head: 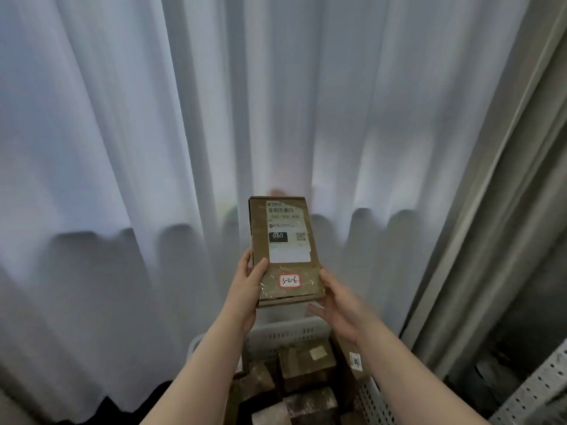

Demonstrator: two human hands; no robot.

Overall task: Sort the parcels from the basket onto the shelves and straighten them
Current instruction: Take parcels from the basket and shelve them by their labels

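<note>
Brown cardboard, label toward us: our left grip (245,286) clasps the parcel (283,250) by its left edge, thumb on its face, lower middle of the frame above the basket (288,331). We judge it raised to read the red-edged sticker (289,281), 3-2-6. Our right grip (337,305) cups its lower right corner.
</note>
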